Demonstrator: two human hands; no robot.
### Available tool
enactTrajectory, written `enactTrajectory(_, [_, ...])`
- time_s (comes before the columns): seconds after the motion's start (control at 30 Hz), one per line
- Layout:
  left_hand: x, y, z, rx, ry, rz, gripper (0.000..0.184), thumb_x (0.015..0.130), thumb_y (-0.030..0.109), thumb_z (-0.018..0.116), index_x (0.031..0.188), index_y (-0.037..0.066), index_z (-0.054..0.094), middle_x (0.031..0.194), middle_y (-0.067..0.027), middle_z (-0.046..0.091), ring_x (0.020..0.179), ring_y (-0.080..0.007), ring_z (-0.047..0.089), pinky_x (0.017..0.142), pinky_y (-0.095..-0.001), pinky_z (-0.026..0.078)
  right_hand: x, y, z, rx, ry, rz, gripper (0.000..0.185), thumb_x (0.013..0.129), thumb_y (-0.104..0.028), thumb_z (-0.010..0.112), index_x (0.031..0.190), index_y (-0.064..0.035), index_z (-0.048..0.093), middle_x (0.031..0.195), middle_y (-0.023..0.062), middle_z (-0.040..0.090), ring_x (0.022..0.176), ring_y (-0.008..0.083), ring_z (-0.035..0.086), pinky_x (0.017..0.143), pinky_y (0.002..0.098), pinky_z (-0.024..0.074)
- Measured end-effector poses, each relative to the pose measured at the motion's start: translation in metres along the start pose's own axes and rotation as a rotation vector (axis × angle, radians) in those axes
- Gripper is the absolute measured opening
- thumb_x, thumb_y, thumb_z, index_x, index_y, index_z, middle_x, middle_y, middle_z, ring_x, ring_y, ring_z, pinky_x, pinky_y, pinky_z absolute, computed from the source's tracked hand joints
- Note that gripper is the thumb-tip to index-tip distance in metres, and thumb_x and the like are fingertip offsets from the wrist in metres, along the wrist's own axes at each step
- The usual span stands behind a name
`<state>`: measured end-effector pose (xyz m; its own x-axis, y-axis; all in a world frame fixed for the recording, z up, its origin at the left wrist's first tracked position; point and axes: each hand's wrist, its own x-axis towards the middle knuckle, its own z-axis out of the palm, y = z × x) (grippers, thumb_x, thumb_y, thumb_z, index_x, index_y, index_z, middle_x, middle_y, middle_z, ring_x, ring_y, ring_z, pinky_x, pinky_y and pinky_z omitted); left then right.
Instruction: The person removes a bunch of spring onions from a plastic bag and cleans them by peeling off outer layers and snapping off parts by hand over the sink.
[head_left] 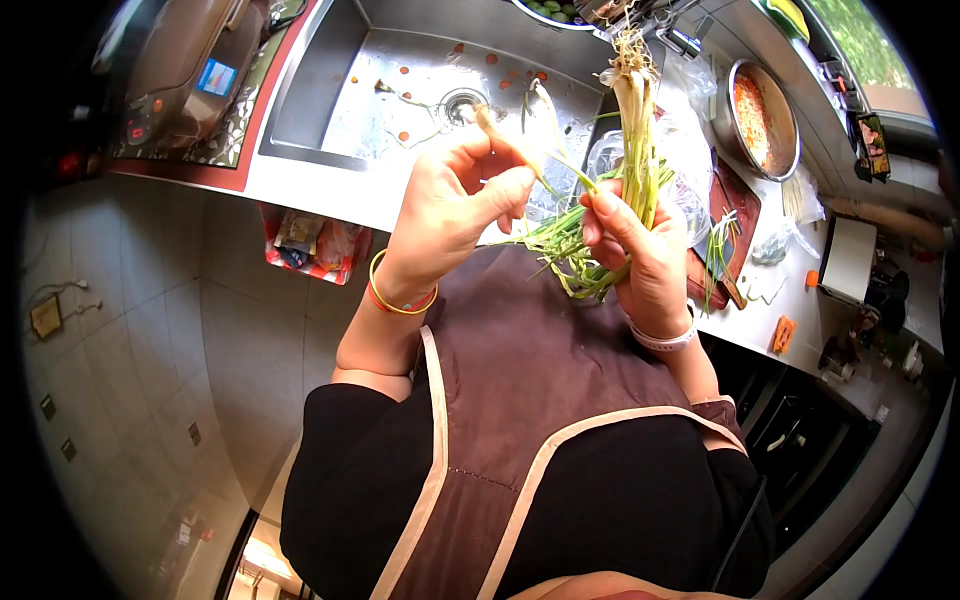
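A bunch of scallions (637,130) is in my right hand (640,245), whose fingers wrap round the stalks. The roots point up and away from me, and the limp green leaves (575,255) hang below over the apron. One thin stalk slants off the bunch to the left, by my right thumb. To the left, my left hand (450,205) has its thumb and fingers pinched on a thin, pale strip with a greenish end, apparently a scallion leaf (543,183). Both hands are above the near edge of the sink (330,70).
Orange scraps lie in the sink round the drain (462,104). At right are a metal bowl of chopped orange food (757,120), plastic bags, and a dark red cutting board (738,200) with green leaves. A brown appliance (185,70) stands at left.
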<state>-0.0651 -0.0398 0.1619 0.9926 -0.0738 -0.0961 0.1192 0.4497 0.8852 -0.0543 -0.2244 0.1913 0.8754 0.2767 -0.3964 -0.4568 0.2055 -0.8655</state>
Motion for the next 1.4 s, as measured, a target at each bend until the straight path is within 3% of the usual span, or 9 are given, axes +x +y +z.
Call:
enactTrajectory(0.17, [0.006, -0.006, -0.007, 0.13, 0.079, 0.089, 0.006, 0.08, 0.005, 0.061, 0.078, 0.002, 0.057, 0.074, -0.0021, 0.058, 0.062, -0.0073, 0.055, 0.05, -0.0206, 0.044, 0.0, -0.004, -0.004, -0.005, 0.01, -0.04, 0.018, 0.084, -0.016, 0.064, 0.089, 0.0005, 0.06, 0.064, 0.0026, 0.057, 0.045, 0.0019, 0.037, 0.042, 0.0164, 0.026])
enactTrajectory(0.27, [0.017, -0.009, -0.015, 0.8, 0.375, 0.504, 0.008, 0.073, -0.001, 0.059, 0.079, 0.001, 0.055, 0.074, -0.0048, 0.055, 0.058, -0.0101, 0.053, 0.048, -0.0231, 0.045, 0.003, -0.005, -0.005, -0.026, 0.049, -0.046, 0.014, 0.085, -0.015, 0.061, 0.088, -0.0013, 0.059, 0.06, 0.0017, 0.052, 0.044, 0.0026, 0.035, 0.04, 0.0162, 0.0252])
enactTrajectory(0.43, [0.025, -0.007, -0.046, 1.076, 0.551, 0.528, 0.007, 0.076, 0.001, 0.061, 0.079, 0.0, 0.055, 0.076, -0.0061, 0.054, 0.061, -0.013, 0.054, 0.054, -0.0241, 0.046, 0.007, -0.003, -0.015, -0.029, 0.05, -0.023, 0.014, 0.085, -0.014, 0.061, 0.088, -0.0011, 0.059, 0.06, 0.001, 0.051, 0.043, 0.0022, 0.035, 0.039, 0.016, 0.0247])
enactTrajectory(0.77, [0.022, -0.027, -0.092, 1.029, 0.544, 0.188, 0.009, 0.08, 0.007, 0.058, 0.078, -0.002, 0.055, 0.065, -0.0039, 0.056, 0.059, -0.0096, 0.054, 0.054, -0.0234, 0.043, 0.005, -0.007, -0.011, 0.056, 0.077, 0.001, 0.016, 0.084, -0.014, 0.063, 0.088, 0.0021, 0.06, 0.06, 0.001, 0.053, 0.043, 0.0019, 0.036, 0.04, 0.0159, 0.0252])
enactTrajectory(0.9, [-0.017, -0.039, -0.154, 0.885, 0.816, 0.011, 0.017, 0.078, 0.012, 0.064, 0.079, -0.005, 0.059, 0.065, -0.0073, 0.059, 0.06, -0.0131, 0.054, 0.059, -0.0279, 0.046, 0.004, -0.005, -0.014, 0.028, 0.101, -0.009, 0.017, 0.085, -0.014, 0.061, 0.09, 0.0019, 0.059, 0.061, 0.0002, 0.052, 0.043, 0.0022, 0.035, 0.039, 0.0165, 0.0249])
enactTrajectory(1.07, [-0.096, -0.08, -0.245, 1.137, 1.227, -0.254, 0.026, 0.074, 0.025, 0.063, 0.074, -0.001, 0.061, 0.073, -0.0178, 0.063, 0.068, -0.0349, 0.06, 0.066, -0.0407, 0.047, 0.009, 0.004, -0.011, 0.059, 0.032, 0.016, 0.019, 0.086, -0.016, 0.06, 0.09, 0.0028, 0.059, 0.061, 0.0016, 0.053, 0.043, 0.0025, 0.035, 0.039, 0.0164, 0.0256])
enactTrajectory(1.17, [-0.113, -0.106, -0.253, 1.287, 1.156, -0.552, 0.029, 0.075, 0.028, 0.063, 0.076, -0.001, 0.062, 0.078, -0.0188, 0.063, 0.076, -0.0355, 0.061, 0.068, -0.0411, 0.047, 0.009, 0.001, -0.002, 0.026, 0.011, 0.042, 0.019, 0.086, -0.016, 0.06, 0.09, 0.0031, 0.059, 0.062, 0.0021, 0.054, 0.042, 0.0027, 0.035, 0.039, 0.0162, 0.026])
enactTrajectory(1.27, [-0.1, -0.123, -0.241, 1.245, 1.144, 0.017, 0.021, 0.079, 0.018, 0.066, 0.082, -0.001, 0.06, 0.076, -0.0105, 0.061, 0.066, -0.0226, 0.057, 0.065, -0.0349, 0.047, 0.006, -0.006, 0.003, 0.078, -0.091, 0.079, 0.022, 0.087, -0.018, 0.058, 0.091, 0.0037, 0.058, 0.063, 0.0025, 0.055, 0.043, 0.0027, 0.035, 0.04, 0.0169, 0.0256])
enactTrajectory(1.4, [-0.042, -0.042, -0.125, 0.447, 0.918, 0.352, 0.007, 0.085, 0.005, 0.058, 0.088, -0.001, 0.06, 0.072, -0.0006, 0.055, 0.062, -0.0055, 0.048, 0.054, -0.0175, 0.039, -0.001, -0.014, 0.005, 0.108, -0.146, 0.104, 0.024, 0.087, -0.02, 0.058, 0.092, 0.0034, 0.057, 0.063, 0.0026, 0.055, 0.043, 0.0026, 0.034, 0.041, 0.0169, 0.0251])
